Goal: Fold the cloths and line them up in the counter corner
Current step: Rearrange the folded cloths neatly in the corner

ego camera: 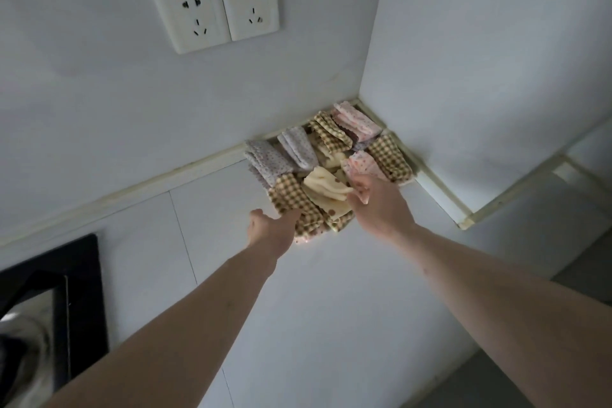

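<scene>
The right hand (371, 199) pinches the cream cloth (326, 190) lying leftward of it, while the left hand (273, 232) seemingly grips the checked cloth (293, 200).

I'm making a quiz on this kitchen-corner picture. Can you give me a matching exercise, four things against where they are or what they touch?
Things:
1. left hand
2. right hand
3. pink dotted cloth
4. wall sockets

Places:
A. deepest in the corner
B. on the wall above the counter
C. at the brown checked cloth
D. at the cream cloth

Pairs: 1-C, 2-D, 3-A, 4-B
</scene>
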Action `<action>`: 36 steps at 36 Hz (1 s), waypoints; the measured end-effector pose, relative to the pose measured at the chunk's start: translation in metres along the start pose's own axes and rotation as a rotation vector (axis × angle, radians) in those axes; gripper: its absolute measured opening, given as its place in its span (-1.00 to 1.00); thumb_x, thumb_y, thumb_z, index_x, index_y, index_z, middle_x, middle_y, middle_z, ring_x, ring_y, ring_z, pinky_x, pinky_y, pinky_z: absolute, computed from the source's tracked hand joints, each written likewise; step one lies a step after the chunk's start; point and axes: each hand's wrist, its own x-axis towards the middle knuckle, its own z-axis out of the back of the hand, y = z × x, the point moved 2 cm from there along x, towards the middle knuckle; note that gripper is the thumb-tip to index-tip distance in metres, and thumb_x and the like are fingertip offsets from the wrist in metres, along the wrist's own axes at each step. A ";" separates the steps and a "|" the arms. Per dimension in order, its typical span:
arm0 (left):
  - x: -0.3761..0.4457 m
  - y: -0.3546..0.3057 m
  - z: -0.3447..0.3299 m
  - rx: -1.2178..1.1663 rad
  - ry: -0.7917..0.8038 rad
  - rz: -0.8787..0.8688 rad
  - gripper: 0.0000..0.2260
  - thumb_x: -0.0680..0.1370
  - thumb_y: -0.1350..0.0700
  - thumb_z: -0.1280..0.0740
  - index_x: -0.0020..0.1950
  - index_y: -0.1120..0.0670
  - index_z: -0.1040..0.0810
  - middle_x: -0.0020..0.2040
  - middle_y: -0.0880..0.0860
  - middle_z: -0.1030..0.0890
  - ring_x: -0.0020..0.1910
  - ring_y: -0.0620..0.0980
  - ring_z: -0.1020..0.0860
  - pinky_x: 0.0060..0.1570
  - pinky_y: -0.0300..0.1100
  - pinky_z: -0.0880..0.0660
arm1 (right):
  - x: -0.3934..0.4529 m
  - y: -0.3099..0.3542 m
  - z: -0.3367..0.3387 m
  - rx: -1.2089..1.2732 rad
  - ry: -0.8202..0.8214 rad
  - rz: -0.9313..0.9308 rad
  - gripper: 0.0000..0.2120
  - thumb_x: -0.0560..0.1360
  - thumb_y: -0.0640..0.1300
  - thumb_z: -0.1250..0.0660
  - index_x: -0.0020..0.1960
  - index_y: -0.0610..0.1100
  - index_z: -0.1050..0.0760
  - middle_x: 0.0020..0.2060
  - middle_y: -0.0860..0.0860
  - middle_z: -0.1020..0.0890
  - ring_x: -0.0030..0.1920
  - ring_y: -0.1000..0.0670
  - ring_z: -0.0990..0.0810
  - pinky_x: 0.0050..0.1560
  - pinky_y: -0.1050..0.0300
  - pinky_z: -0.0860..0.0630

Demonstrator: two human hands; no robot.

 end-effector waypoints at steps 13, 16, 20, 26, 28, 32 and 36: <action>0.027 -0.003 -0.022 -0.260 0.035 0.241 -0.57 0.42 -0.02 -0.57 0.14 0.16 -0.53 -0.20 0.07 -0.57 -0.30 0.00 -0.51 -0.31 -0.19 -0.50 | 0.040 -0.001 -0.032 -0.100 0.326 -0.309 -0.58 0.46 0.02 -0.37 0.23 -0.20 -0.54 0.06 -0.10 -0.63 0.09 -0.14 -0.60 -0.07 0.10 -0.49; 0.029 -0.002 -0.022 -0.284 0.062 0.270 -0.64 0.42 0.04 -0.57 0.09 0.17 -0.56 -0.29 0.06 -0.53 -0.36 -0.01 -0.46 -0.27 -0.18 -0.49 | 0.046 -0.001 -0.031 -0.104 0.422 -0.351 -0.53 0.41 0.02 -0.43 0.24 -0.19 -0.53 0.08 -0.07 -0.61 0.03 -0.09 -0.58 -0.07 0.10 -0.52; 0.019 0.002 -0.014 -0.273 0.079 0.231 -0.82 0.44 0.08 -0.55 -0.09 0.07 -0.58 -0.19 0.02 -0.62 -0.19 0.01 -0.56 0.03 -0.09 -0.59 | 0.049 -0.005 -0.026 0.070 0.512 -0.415 -0.58 0.38 0.02 -0.49 0.12 -0.20 -0.52 0.07 -0.08 -0.62 -0.06 -0.04 -0.58 -0.13 0.14 -0.53; 0.011 -0.017 0.026 -0.283 0.065 0.000 -0.79 0.43 0.06 -0.55 0.01 0.08 -0.65 -0.04 0.04 -0.72 0.00 0.04 -0.64 0.01 -0.10 -0.51 | 0.061 0.013 0.005 0.477 0.552 -0.339 -0.81 0.48 -0.11 -0.44 0.07 -0.13 -0.61 -0.06 -0.03 -0.69 -0.10 0.02 -0.60 -0.19 0.18 -0.45; 0.019 -0.037 0.043 -0.338 0.031 -0.054 -0.75 0.44 0.02 -0.55 0.06 0.07 -0.65 0.00 0.04 -0.73 0.01 0.03 -0.64 -0.02 -0.10 -0.50 | 0.076 0.023 0.013 0.579 0.521 -0.328 -0.72 0.45 -0.09 -0.47 0.14 -0.13 -0.62 0.05 -0.06 -0.71 0.07 -0.04 -0.64 0.00 0.09 -0.50; 0.048 -0.075 0.062 -0.345 -0.066 -0.091 -0.73 0.40 -0.10 -0.56 -0.01 0.00 -0.68 -0.03 -0.02 -0.73 0.05 0.01 -0.66 0.05 -0.10 -0.55 | 0.109 0.047 0.010 0.605 0.402 -0.326 -0.59 0.36 0.03 -0.52 0.17 -0.07 -0.62 0.10 -0.04 -0.71 0.10 -0.02 -0.65 -0.08 0.11 -0.51; 0.072 -0.091 0.059 -0.366 -0.053 -0.066 -0.78 0.45 -0.13 -0.52 -0.06 -0.04 -0.63 -0.01 -0.05 -0.70 -0.01 -0.06 -0.59 -0.03 -0.14 -0.46 | 0.130 0.068 -0.008 0.577 0.376 -0.349 -0.60 0.35 0.09 -0.49 0.13 -0.04 -0.63 0.05 0.00 -0.72 0.09 0.00 -0.67 -0.14 0.14 -0.53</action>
